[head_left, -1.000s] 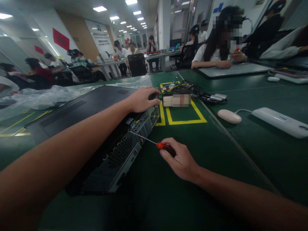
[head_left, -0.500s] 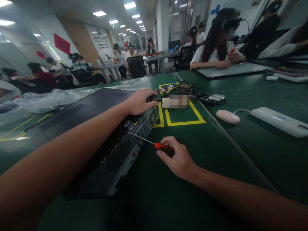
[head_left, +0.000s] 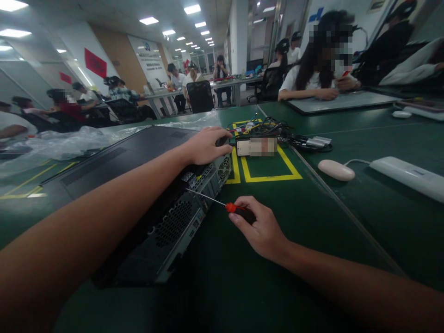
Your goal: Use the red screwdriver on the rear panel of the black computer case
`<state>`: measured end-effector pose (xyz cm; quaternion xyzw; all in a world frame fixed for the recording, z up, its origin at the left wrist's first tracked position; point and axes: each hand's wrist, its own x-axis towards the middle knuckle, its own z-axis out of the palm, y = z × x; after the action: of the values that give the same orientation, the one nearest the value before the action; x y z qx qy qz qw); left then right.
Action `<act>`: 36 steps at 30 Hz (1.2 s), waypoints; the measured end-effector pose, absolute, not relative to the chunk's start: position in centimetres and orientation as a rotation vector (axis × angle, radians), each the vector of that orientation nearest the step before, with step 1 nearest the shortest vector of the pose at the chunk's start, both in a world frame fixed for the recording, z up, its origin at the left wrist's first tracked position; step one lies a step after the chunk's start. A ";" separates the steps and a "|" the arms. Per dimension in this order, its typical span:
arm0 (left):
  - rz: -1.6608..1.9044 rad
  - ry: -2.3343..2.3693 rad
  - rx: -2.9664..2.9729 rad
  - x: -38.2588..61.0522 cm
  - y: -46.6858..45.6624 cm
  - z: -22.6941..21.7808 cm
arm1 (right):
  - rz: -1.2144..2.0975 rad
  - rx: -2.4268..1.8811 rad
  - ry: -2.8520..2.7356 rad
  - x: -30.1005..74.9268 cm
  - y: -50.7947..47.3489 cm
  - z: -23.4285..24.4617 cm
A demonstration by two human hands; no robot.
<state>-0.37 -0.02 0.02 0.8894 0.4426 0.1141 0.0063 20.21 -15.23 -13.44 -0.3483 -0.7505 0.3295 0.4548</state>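
Observation:
A black desktop computer case (head_left: 138,143) lies on its side on the green table, its rear panel with vents and ports turned toward me. My left hand (head_left: 207,145) is laid over the far rear corner of the case, gripping its edge with fingers bent over it and the thumb apart. In my right hand (head_left: 262,226) is a screwdriver (head_left: 239,210) with a red and black handle, fingers and thumb closed around it. Its thin shaft points left, and the tip meets the rear panel near the upper edge. The screw, if any, is too small to see.
Behind the case lie a phone (head_left: 244,148) and a bundle of cables (head_left: 274,129), near yellow tape outlines. A white power strip (head_left: 405,173) with a pale plug (head_left: 336,170) is to the right. Plastic wrap (head_left: 69,145) lies left. Across the table sits a co-worker (head_left: 312,78).
The whole view has shifted slightly, so things appear a little farther right. Both hands keep their holds, and the screwdriver tip stays at the same spot on the rear panel.

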 end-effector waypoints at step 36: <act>0.392 1.346 2.774 -0.7 0.3 -0.2 | 0.796 -0.939 -1.898 20.2 -16.1 -13.6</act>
<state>-0.66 0.28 -0.18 0.8924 0.4330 0.1260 0.0168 20.15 -16.10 -13.63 -0.3755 -0.7592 0.3185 0.4257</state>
